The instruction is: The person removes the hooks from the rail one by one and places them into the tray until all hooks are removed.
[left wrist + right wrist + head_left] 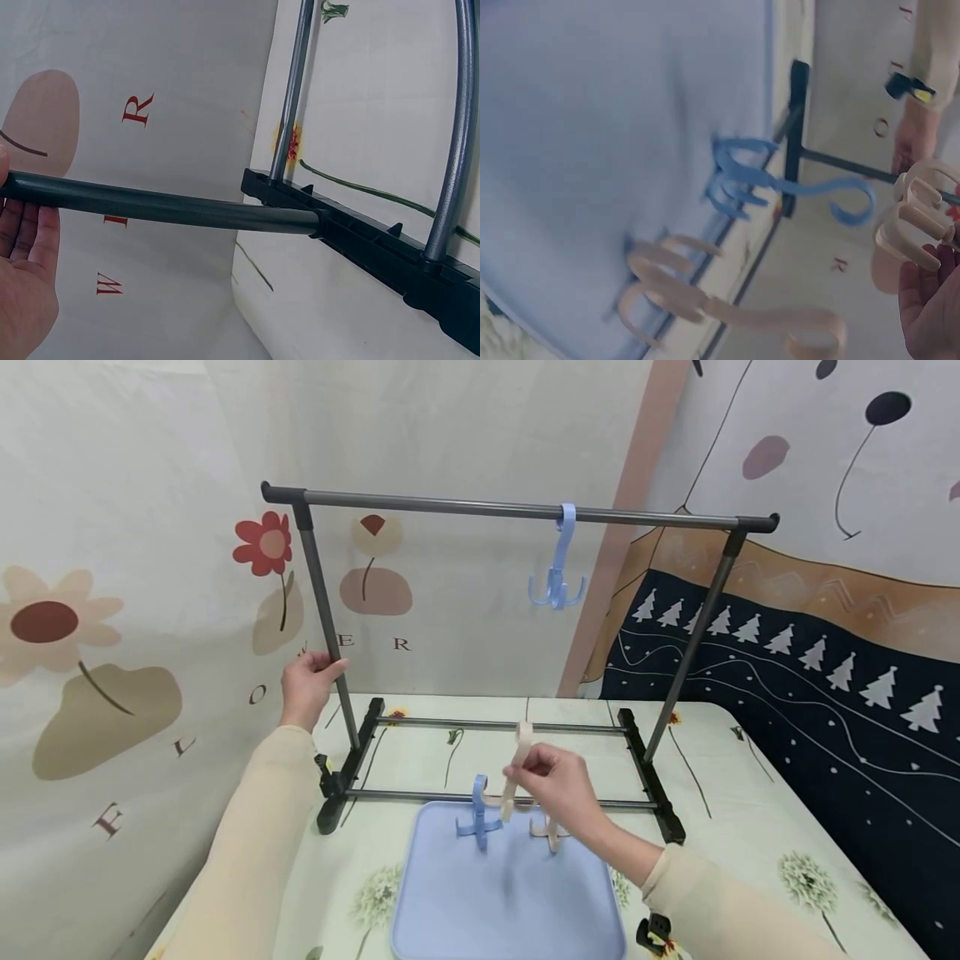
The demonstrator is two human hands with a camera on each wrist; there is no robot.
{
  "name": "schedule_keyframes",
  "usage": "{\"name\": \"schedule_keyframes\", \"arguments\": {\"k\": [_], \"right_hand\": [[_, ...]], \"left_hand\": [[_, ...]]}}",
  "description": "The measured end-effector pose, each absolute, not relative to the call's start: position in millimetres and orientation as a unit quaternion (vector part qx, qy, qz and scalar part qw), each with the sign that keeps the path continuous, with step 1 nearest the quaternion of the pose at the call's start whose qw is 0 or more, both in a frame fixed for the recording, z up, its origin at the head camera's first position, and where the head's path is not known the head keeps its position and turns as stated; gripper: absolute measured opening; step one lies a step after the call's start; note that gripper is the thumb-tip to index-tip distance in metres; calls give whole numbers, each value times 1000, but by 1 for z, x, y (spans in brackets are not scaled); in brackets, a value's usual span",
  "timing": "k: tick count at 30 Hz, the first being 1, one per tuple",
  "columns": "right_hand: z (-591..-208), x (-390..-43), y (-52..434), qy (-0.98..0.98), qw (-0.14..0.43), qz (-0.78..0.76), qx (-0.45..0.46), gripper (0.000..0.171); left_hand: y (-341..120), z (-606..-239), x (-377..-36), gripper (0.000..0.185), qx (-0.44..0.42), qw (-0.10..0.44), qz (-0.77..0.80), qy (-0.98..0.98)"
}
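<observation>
fingers (534, 766) of the right hand (558, 789) pinch a beige hook (517, 760) above the mat's (450, 902) far edge; left hand (306, 683) grips the rack's (525, 512) left post.
the hook looks like light, stiff, smooth plastic, likely slippery, so best held at the stem below its top loop. a blue hook (477, 817) and another beige one (549, 835) lie on the mat; a third blue one (558, 568) hangs from the rail.

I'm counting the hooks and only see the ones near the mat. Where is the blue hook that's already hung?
In the head view, the hung blue hook hangs from the rack's top bar, right of centre, nearer the right upright.
</observation>
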State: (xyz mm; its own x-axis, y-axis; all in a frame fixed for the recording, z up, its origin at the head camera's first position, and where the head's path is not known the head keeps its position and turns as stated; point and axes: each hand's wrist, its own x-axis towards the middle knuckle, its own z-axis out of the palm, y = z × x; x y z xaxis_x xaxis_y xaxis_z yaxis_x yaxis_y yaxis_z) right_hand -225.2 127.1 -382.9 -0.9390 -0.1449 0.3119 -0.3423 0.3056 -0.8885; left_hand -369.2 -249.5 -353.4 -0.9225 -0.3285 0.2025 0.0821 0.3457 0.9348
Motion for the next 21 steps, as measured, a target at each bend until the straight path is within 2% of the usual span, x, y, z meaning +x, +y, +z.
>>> {"name": "schedule_keyframes", "arguments": {"k": [10,16,21], "right_hand": [[-441,-209,106,-815,39,548,183,7],[-466,-204,97,-830,47,519,199,10],[-482,-202,89,-817,31,535,214,11]], "left_hand": [[-249,-354,-370,53,80,180,-565,-801],[-250,-354,-370,53,80,179,-568,-799],[-250,-353,-367,53,80,175,-566,-801]]}}
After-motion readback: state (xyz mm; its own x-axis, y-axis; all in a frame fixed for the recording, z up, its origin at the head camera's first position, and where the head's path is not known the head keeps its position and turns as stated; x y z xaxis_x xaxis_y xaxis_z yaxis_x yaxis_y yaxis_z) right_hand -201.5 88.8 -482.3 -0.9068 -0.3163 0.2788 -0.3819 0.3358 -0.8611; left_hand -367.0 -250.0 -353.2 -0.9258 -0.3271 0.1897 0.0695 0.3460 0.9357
